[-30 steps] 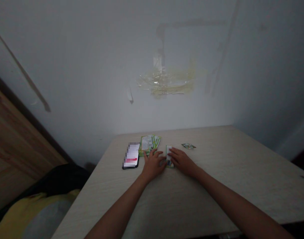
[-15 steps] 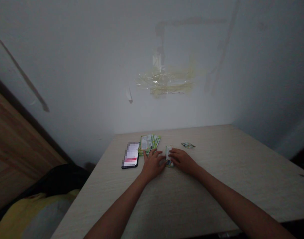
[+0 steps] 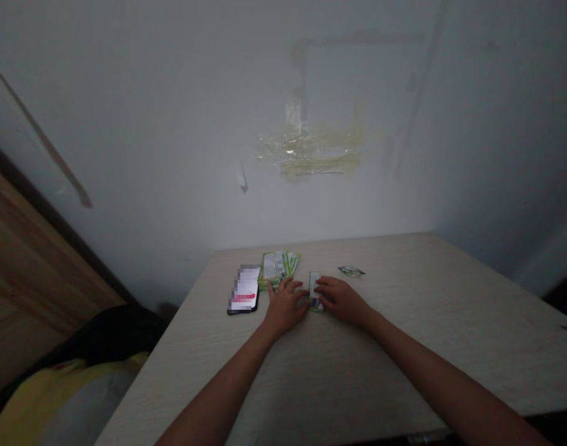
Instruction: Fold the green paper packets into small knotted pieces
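Note:
A narrow green-and-white printed packet [image 3: 315, 288] lies flat on the table between my hands. My right hand [image 3: 343, 301] rests at its right side, fingers spread and their tips over its edge. On the other side is my left hand [image 3: 286, 307], palm down with fingers apart. Its fingertips reach toward the packet's left edge; whether they touch it I cannot tell. Just beyond my left hand sits a stack of green-and-white packets [image 3: 277, 265], partly fanned at the right. A small crumpled or folded packet [image 3: 352, 271] lies apart, behind my right hand.
A phone [image 3: 244, 291] with its screen lit lies left of the stack. The pale wooden table [image 3: 404, 266] meets a grey wall [image 3: 181, 124] with old tape [image 3: 311, 155] on it. Black and yellow cloth [image 3: 56, 396] lies beyond the table's left edge, near a wooden panel [image 3: 18, 272].

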Demonstrator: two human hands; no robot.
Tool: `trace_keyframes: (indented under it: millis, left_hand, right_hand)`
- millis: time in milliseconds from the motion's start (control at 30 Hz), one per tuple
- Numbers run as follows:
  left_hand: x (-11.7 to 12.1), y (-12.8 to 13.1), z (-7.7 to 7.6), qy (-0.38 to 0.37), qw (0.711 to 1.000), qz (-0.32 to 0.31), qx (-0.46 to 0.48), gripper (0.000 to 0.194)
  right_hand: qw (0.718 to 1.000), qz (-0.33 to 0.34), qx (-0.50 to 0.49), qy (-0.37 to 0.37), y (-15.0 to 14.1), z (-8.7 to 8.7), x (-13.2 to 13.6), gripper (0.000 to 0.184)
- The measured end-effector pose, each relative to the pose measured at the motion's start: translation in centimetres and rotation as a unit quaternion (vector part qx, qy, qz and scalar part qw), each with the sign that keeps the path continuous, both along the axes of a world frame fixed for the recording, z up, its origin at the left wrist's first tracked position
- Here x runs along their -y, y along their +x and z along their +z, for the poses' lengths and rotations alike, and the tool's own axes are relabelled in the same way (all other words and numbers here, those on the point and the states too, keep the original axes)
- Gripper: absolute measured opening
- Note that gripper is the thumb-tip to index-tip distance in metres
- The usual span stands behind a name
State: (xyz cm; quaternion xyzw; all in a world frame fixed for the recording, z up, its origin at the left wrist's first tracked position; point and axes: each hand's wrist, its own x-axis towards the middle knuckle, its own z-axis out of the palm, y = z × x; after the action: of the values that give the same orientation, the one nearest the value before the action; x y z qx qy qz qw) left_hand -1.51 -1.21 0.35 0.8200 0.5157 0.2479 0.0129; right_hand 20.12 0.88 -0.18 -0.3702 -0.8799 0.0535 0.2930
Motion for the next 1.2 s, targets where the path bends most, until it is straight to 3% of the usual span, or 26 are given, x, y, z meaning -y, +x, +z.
trace_keyframes:
  millis: [1200]
  left_hand:
    - [-0.11,-0.07,-0.08,0.001,1.000,-0.001,-0.004,0.021]
  right_hand:
    - [0.999,-0.018,0.045,0.007,-0.22,-0.42,0.10,0.037]
